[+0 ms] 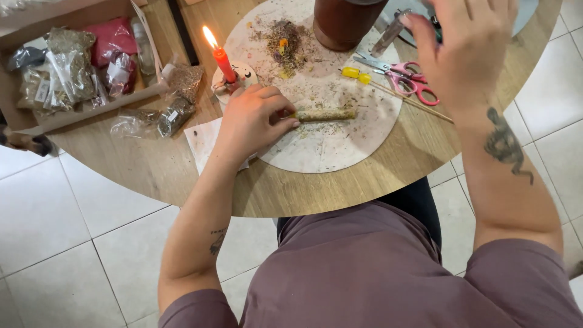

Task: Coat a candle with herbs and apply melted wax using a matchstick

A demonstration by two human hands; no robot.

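The left hand pinches one end of a herb-coated stick lying on a round white board; the right hand is raised above pink-handled scissors – fingers spread, holding nothing visible; a lit red candle stands just beside the left hand – loose dried herbs lie scattered beyond

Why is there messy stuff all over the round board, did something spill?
Yes, it looks scattered. Dried herb crumbs lie loose across the round board, thickest near the brown jar. The left hand pinches one end of a herb stick. A lit red candle burns close beside that hand.
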